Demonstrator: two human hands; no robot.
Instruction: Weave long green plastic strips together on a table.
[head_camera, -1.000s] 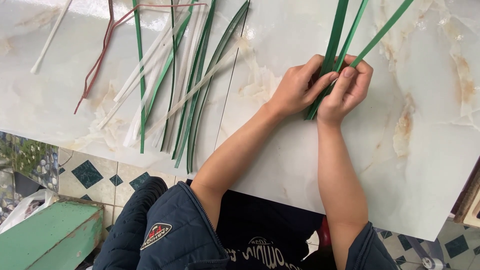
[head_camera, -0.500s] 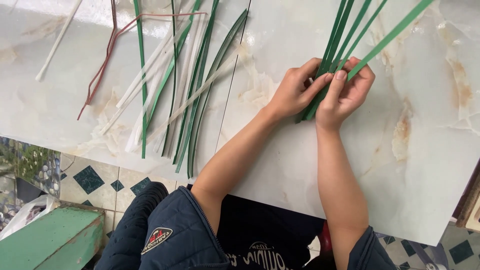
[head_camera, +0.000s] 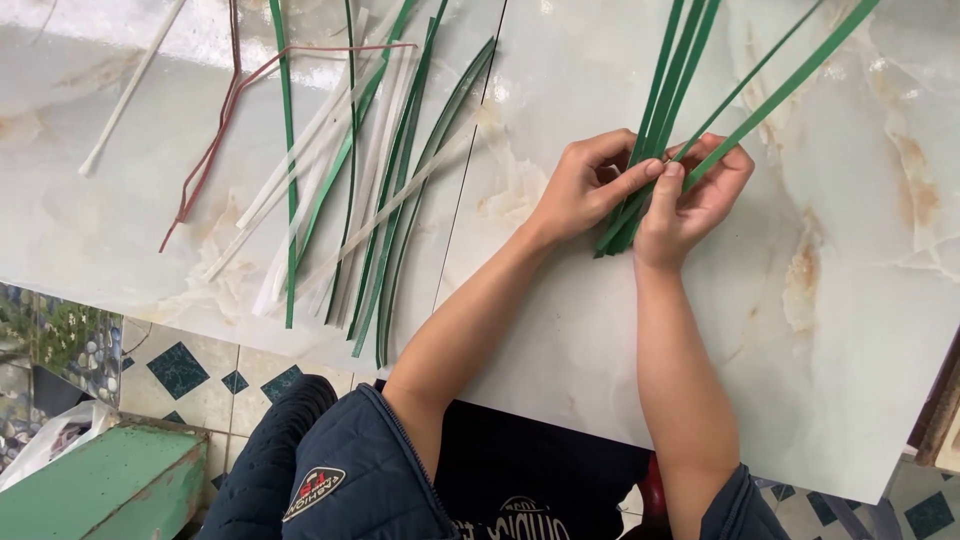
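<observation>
Head view: left hand (head_camera: 580, 190) and right hand (head_camera: 695, 200) pinch long flat green plastic strips (head_camera: 665, 100) on the pale marble tabletop (head_camera: 850, 330), apparently mid-weave; loose green and white strips (head_camera: 350, 190) lie far left.

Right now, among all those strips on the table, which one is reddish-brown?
The thin bent reddish-brown strip at the far left of the loose pile; its neighbours are green or white, and the hands hold only green strips.

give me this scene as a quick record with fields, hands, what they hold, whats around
left hand: left hand grips the bundle of green strips near its lower end
right hand: right hand pinches the same bundle, fingers meeting the left thumb
grip: both closed on the strips
surface: pale marble table
nearby: loose pile of green and white strips to the left, a reddish-brown strip, a single white strip
below table: green box on tiled floor
</observation>
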